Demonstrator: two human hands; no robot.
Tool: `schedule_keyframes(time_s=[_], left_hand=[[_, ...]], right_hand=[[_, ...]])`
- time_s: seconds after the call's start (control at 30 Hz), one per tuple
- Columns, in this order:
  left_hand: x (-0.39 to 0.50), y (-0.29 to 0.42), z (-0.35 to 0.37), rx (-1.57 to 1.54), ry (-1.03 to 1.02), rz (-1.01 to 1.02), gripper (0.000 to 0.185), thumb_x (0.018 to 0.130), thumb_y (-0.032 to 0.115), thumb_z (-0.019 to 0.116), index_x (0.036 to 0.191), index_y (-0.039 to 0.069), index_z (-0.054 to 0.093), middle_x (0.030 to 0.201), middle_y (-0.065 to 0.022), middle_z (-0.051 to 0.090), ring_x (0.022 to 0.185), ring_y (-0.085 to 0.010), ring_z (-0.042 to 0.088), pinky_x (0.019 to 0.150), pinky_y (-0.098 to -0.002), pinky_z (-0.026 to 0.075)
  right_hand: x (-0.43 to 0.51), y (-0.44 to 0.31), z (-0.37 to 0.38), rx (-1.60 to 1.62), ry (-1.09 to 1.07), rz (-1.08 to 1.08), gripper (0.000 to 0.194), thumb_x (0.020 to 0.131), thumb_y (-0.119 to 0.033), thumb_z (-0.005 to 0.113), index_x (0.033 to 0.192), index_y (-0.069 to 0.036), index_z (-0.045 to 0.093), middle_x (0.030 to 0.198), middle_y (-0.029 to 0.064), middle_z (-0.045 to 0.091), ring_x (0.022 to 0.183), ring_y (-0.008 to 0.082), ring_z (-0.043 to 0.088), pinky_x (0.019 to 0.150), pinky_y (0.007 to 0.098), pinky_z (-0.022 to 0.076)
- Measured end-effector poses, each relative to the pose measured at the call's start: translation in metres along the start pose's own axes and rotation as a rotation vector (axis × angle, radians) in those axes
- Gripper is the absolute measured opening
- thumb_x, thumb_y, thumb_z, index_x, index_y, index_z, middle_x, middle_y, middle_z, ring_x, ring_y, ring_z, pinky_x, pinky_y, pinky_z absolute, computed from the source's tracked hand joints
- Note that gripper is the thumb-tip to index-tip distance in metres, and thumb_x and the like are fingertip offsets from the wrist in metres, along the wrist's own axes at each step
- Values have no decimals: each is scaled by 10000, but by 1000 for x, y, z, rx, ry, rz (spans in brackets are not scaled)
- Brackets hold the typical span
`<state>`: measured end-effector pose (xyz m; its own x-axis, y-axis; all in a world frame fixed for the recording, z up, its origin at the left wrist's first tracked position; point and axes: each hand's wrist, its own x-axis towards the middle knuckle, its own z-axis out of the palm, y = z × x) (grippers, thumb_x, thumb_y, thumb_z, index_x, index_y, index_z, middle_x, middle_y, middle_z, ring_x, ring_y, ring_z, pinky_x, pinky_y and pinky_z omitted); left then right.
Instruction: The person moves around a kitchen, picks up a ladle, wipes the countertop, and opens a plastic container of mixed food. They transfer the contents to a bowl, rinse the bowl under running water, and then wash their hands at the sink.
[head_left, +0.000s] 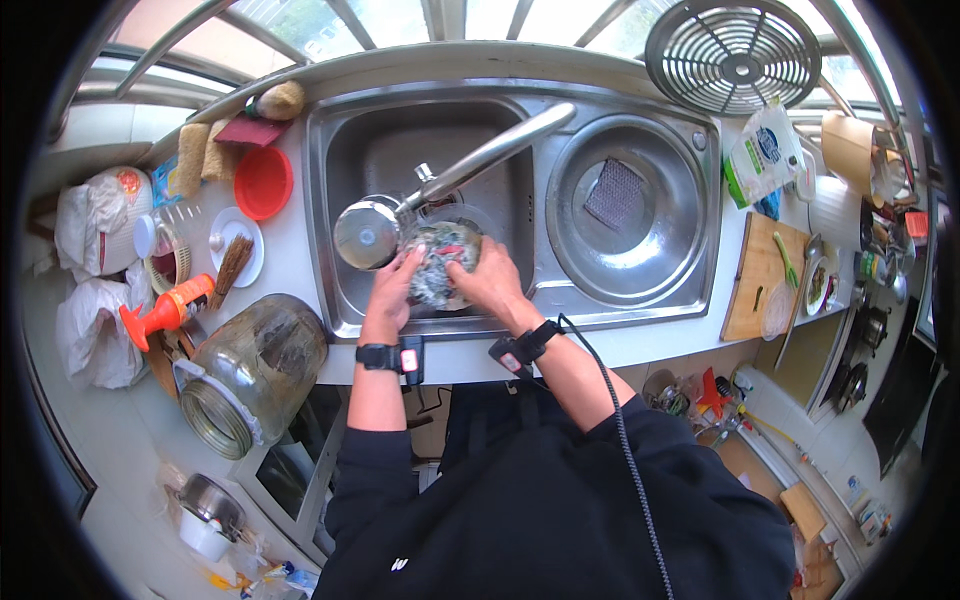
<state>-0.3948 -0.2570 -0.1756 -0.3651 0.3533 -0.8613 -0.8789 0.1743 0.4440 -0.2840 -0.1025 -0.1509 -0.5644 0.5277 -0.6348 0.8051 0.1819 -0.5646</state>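
Both hands hold a round, mottled grey-green and white item (439, 277) with a red patch, over the near side of the left sink basin (382, 142). It is blurred, and I cannot tell whether it is a patterned dish or a mass of food. My left hand (391, 289) grips its left edge, thumb up. On the right edge is my right hand (491, 277), its thumb lying across the top. A clear round rim (469, 215) shows just behind the item. Close above stand the chrome faucet (495, 150) and its round metal end piece (366, 234).
The right basin (630, 270) holds a mesh scrubbing cloth (615, 193). A large glass jar (255, 367) lies at the counter's left front edge. Beyond it are an orange spray bottle (169, 309) and a red bowl (262, 184). A wooden cutting board (742, 300) lies at right.
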Motion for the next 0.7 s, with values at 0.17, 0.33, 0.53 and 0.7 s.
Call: schedule_keyframes(time_s=[0.17,0.33,0.53,0.7], left_hand=[[-35,29,-30,68,-79,69,514,958,115,753,1422,28,547,1257,-87,693,1116,-194,699,953,-372,588],[-46,36,-35,63,-38,98,572,952,58,729,1472,19,495,1306,-110,673,1170,-211,679,1002,-383,569],[-23,28,-17,133,-66,77,554,943,50,745,1441,6,504,1226,-91,693,1083,-174,702,937,-359,594],[9,9,9,188,-38,10,600,913,127,795,1449,76,532,1191,-66,709,1025,-171,714,847,-361,588]], right_hand=[[-15,-14,7,195,-40,-131,834,861,-462,752,1428,100,511,1324,348,597,1279,445,588,1098,455,472],[-15,-8,16,255,-95,-158,838,911,-493,716,1449,112,499,1420,347,564,1334,442,561,1139,434,448],[2,15,13,267,-4,-55,790,902,-482,722,1407,101,554,1331,329,639,1265,431,621,1104,443,473],[26,31,1,182,-11,89,769,846,-460,745,1404,44,586,1303,309,659,1244,408,639,1063,452,502]])
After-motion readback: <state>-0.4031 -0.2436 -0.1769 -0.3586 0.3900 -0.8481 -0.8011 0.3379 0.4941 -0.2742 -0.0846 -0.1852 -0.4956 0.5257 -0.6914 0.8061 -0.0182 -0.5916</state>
